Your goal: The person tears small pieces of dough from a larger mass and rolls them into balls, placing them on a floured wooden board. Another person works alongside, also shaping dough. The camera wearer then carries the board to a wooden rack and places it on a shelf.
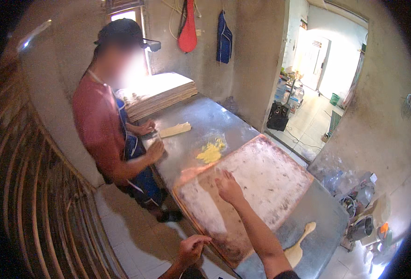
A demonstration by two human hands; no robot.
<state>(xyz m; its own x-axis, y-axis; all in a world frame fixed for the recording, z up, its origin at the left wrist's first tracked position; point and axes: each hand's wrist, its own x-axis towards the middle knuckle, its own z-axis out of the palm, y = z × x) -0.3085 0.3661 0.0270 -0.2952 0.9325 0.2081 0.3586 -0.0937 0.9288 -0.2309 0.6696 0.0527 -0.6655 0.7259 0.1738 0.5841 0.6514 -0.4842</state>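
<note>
A wide wooden board (275, 176) dusted with white flour lies on the metal table. My right hand (229, 188) reaches over its middle, fingers stretched out low above or on the floured surface. My left hand (192, 249) is at the board's near left edge, its fingers curled together. Whether they pinch the rim or something small, I cannot make out. To the right of my right forearm, a long piece of dough (295, 251) with a thin neck rests on the bare metal. Beyond the board's far left side is a patch of yellow crumbly stuff (211, 151).
Across the metal table (187, 160), a co-worker (105, 125) in a blue apron handles a flat dough strip (175, 129). A stack of boards (163, 95) stands at the far end. Bamboo-like poles (42, 200) line the left; bottles and buckets (361, 228) crowd the right wall.
</note>
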